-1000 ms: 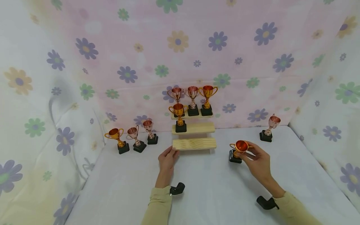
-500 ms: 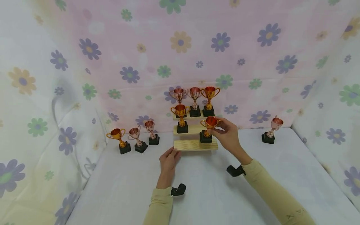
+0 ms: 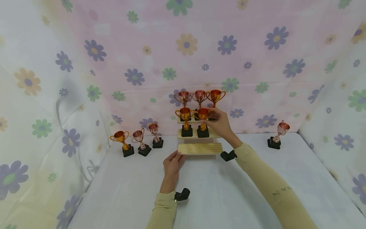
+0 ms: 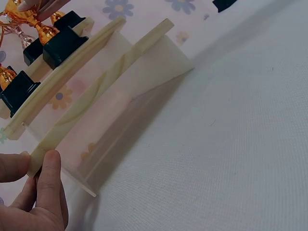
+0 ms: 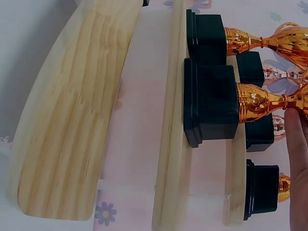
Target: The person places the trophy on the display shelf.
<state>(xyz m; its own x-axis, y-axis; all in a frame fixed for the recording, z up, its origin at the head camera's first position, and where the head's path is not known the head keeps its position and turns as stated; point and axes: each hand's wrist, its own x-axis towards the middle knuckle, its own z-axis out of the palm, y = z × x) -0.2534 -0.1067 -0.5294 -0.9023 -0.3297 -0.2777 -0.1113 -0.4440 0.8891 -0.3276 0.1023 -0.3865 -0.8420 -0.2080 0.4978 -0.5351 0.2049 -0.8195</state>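
Note:
My right hand holds a gold trophy cup by its stem and bowl. Its black base is at the middle board of a three-step wooden stand, upright, just right of another gold trophy cup. With thumb and fingers my left hand pinches the left end of the lowest board; the left wrist view shows the thumb and fingertips on that board's end. Behind, on the top board, stand two rose-coloured cups and a gold cup, partly hidden by the front cups and right hand.
On the white table, left of the stand, are a gold cup and two rose-coloured cups. Another rose-coloured cup stands at the far right. A flowered cloth hangs behind. Clear side panels support the boards.
My right hand has carried the gold trophy cup from above the table on the right, leftward and back, to the middle board. My left hand keeps its hold on the lowest board.

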